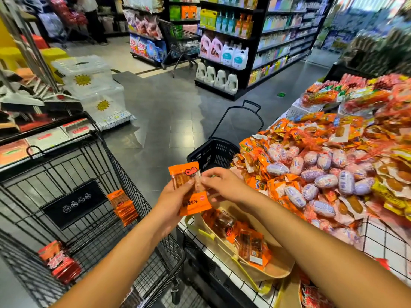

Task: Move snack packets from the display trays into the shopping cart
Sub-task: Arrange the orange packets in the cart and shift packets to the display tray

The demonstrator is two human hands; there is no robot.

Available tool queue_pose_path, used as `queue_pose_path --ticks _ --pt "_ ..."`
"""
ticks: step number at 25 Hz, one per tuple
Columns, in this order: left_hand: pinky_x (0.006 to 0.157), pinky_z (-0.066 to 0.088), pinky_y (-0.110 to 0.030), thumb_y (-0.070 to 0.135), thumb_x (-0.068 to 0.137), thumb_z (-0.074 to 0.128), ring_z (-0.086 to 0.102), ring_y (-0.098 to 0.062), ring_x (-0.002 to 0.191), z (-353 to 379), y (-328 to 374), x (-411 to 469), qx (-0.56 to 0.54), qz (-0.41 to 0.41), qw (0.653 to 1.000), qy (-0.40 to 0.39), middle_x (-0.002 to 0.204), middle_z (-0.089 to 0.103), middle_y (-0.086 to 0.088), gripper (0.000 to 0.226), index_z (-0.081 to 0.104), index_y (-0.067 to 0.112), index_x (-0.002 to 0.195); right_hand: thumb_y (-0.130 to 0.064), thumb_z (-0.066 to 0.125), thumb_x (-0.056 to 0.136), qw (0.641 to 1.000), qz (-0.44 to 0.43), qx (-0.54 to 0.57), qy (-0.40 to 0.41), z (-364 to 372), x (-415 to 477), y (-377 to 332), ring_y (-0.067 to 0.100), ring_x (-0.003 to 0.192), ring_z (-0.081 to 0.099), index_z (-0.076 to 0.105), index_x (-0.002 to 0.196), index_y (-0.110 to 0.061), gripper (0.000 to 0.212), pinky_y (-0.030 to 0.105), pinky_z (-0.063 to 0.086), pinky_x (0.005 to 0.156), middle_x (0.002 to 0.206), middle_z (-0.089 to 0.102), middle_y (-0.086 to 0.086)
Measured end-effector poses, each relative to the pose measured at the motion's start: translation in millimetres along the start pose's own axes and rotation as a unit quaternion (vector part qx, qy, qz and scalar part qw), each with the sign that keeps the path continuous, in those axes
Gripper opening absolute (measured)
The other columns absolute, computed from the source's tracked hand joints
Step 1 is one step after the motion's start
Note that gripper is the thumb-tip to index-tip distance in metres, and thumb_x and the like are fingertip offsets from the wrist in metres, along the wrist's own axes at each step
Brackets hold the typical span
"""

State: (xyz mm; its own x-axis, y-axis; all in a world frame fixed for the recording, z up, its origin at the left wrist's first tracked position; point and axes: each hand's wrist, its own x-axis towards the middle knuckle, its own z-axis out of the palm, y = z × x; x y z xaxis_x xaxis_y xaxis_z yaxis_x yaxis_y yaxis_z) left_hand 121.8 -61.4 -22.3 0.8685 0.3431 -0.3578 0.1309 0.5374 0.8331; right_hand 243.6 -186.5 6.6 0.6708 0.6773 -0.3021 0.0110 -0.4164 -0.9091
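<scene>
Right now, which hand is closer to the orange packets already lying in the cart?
Left. Both hands hold snack packets, but the left hand is just right of the orange packets in the cart, over its rim; the right hand is farther right, toward the display tray.

The shopping cart [74, 204] stands near left, packets [123, 207] in it. A tray [281, 272] lies near right on the display table [378, 238]. Behind it a basket [211, 152] stands, seemingly on the floor; shelves [278, 41] far back.
</scene>
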Motion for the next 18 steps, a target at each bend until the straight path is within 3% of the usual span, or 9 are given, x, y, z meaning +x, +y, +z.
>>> queue_pose_path --ticks 2,3,4,6,8,11,13,15,18 --pt "0.082 0.063 -0.048 0.02 0.105 0.055 0.075 -0.034 0.1 -8 -1 0 0.004 0.008 1.0 0.029 0.12 0.072 -0.022 0.023 0.062 0.012 0.126 -0.022 0.057 0.101 0.997 0.042 0.012 0.064 -1 16 33 0.015 0.069 0.063 0.065 0.103 -0.015 0.011 0.025 0.049 0.053 0.085 0.07 0.005" --pt "0.09 0.06 -0.053 0.018 0.106 0.054 0.073 -0.036 0.105 -12 -1 -1 0.001 0.008 0.999 0.031 0.12 0.072 -0.022 0.022 0.062 0.012 0.125 -0.019 0.055 0.1 0.993 0.056 -0.073 0.068 -5 25 55 0.017 0.069 0.062 0.066 0.1 -0.012 0.013 0.03 0.052 0.057 0.086 0.07 0.007" --pt "0.095 0.057 -0.056 0.018 0.106 0.053 0.072 -0.038 0.108 -15 0 -4 0.002 0.006 0.999 0.032 0.119 0.073 -0.021 0.021 0.062 0.012 0.124 -0.018 0.055 0.097 0.973 0.073 -0.214 0.043 -6 28 75 0.021 0.074 0.064 0.066 0.1 -0.009 0.015 0.037 0.055 0.065 0.092 0.072 0.01" --pt "0.099 0.054 -0.058 0.019 0.107 0.052 0.072 -0.039 0.109 -18 2 -7 0.007 0.006 0.999 0.038 0.116 0.074 -0.02 0.021 0.062 0.013 0.125 -0.019 0.058 0.091 0.879 0.107 -0.464 -0.018 -3 29 112 0.028 0.091 0.067 0.063 0.098 -0.011 0.011 0.041 0.057 0.081 0.104 0.071 0.013" --pt "0.098 0.055 -0.057 0.018 0.107 0.052 0.071 -0.039 0.109 -18 2 -9 0.012 0.011 0.999 0.04 0.116 0.074 -0.02 0.022 0.062 0.011 0.125 -0.02 0.06 0.091 0.84 0.099 -0.531 -0.039 -1 23 125 0.029 0.1 0.065 0.059 0.098 -0.017 0.008 0.038 0.056 0.085 0.11 0.068 0.009" --pt "0.097 0.056 -0.056 0.018 0.106 0.053 0.071 -0.039 0.11 -22 2 -9 0.016 0.015 0.999 0.04 0.117 0.074 -0.021 0.023 0.062 0.01 0.125 -0.029 0.066 0.092 0.859 0.07 -0.507 -0.023 -7 22 118 0.025 0.105 0.065 0.064 0.103 -0.017 0.016 0.035 0.054 0.086 0.106 0.067 0.004" --pt "0.098 0.055 -0.057 0.019 0.106 0.053 0.071 -0.039 0.11 -25 2 -8 0.017 0.016 0.999 0.041 0.116 0.074 -0.02 0.022 0.063 0.011 0.124 -0.032 0.066 0.094 0.874 0.065 -0.481 -0.008 -17 21 104 0.021 0.094 0.066 0.063 0.091 -0.022 0.01 0.032 0.052 0.079 0.094 0.066 -0.001" --pt "0.099 0.055 -0.056 0.019 0.106 0.053 0.071 -0.038 0.111 -26 3 -5 0.017 0.017 0.999 0.042 0.116 0.074 -0.019 0.022 0.063 0.013 0.125 -0.029 0.065 0.096 0.903 0.051 -0.426 -0.008 -34 17 83 0.015 0.082 0.064 0.061 0.082 -0.022 0.016 0.032 0.051 0.074 0.084 0.065 -0.003" --pt "0.093 0.058 -0.054 0.021 0.106 0.054 0.071 -0.038 0.11 -27 4 1 0.036 0.012 0.998 0.046 0.117 0.074 -0.018 0.023 0.062 0.016 0.127 -0.023 0.065 0.097 0.96 0.0 -0.281 0.005 -61 4 39 0.016 0.079 0.067 0.067 0.091 -0.011 0.014 0.033 0.054 0.073 0.084 0.068 0.002"
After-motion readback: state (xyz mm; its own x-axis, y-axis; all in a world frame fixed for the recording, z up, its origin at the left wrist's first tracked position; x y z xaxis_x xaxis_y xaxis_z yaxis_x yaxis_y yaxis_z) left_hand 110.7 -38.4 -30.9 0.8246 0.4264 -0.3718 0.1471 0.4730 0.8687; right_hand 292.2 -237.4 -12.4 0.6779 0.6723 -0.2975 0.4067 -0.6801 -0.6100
